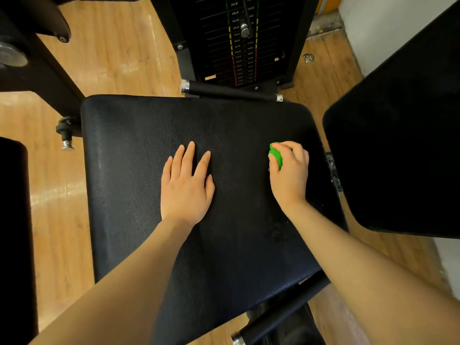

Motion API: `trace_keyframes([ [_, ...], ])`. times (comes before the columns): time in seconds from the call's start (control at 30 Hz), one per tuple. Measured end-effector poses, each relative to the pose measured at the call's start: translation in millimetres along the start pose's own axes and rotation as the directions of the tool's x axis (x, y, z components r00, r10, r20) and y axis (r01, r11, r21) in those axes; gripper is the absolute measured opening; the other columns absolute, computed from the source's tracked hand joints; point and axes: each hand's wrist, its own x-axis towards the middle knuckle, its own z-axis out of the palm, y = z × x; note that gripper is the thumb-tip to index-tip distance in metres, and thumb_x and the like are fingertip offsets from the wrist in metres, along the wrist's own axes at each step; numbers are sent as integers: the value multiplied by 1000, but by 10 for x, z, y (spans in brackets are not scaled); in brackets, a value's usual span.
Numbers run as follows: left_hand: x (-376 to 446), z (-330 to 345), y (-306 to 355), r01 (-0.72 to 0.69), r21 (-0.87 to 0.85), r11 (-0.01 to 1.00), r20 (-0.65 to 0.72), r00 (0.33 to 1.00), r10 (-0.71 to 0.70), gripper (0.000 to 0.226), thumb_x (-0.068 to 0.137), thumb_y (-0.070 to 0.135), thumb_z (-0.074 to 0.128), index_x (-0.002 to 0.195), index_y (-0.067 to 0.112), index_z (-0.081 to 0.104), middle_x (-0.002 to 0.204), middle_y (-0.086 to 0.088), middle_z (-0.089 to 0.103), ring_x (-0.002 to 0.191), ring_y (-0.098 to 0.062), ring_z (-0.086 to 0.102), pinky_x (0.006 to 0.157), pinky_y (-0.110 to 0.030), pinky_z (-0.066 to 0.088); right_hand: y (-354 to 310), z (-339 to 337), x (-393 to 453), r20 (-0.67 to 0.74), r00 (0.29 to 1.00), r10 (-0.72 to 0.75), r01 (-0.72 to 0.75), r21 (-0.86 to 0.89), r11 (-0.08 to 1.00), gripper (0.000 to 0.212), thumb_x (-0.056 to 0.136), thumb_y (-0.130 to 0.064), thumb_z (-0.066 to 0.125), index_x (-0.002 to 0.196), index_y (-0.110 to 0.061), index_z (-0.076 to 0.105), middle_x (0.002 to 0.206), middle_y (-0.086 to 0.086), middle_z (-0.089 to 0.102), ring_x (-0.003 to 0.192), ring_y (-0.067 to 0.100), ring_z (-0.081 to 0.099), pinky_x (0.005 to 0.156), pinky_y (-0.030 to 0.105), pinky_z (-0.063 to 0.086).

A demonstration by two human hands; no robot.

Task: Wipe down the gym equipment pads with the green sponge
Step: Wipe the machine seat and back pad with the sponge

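Your two forearms come in from the bottom of the head view, and both hands are down on the big black seat pad. Judging by that, you are in the middle of wiping this pad rather than starting or finishing the job. No clear wet track shows on the leather (the surface is dark and grainy, so a damp patch would be hard to see), and so you cannot tell how much of it is already clean.

Your right hand is clamped around the green sponge, fingers curled over its top and thumb along its near side. Only a green edge peeks out on the hand's left. The sponge sits on the right part of the pad, close to its right edge, pressed between your palm and the leather.

Your left hand lies flat near the pad's middle, fingers spread and holding nothing, apparently bracing you.

Probably still left to do: the second black pad on the right, and the dark pad at the left edge.
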Motion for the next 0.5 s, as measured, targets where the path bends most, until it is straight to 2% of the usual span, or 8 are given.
trace_keyframes([
  [0.23,-2,0,-1,-4,-10,1000,-16,1000,3,48,99,34,38,146,22,40,156,-12,29,145,-30,20,119,-44,13,199,-172,-498,30,999,-38,36,49,998,29,91,-13,61,120,-11,66,121,1,55,116,14,44,95,36,51],
  [0.43,2,-3,-2,-2,-1,1000,-6,1000,2,52,97,39,30,146,22,39,155,-12,29,145,-30,20,118,-45,15,392,-286,-817,19,996,-90,89,17,996,31,89,-10,64,120,-13,67,121,-1,62,119,14,48,103,23,40],
  [0.5,3,-6,5,-2,-1,1000,-6,1000,2,53,97,39,30,146,22,39,155,-12,29,145,-30,21,118,-45,15,379,-254,-721,10,998,-66,66,48,997,30,90,-9,63,120,-12,67,122,0,61,120,13,46,100,31,46],
])
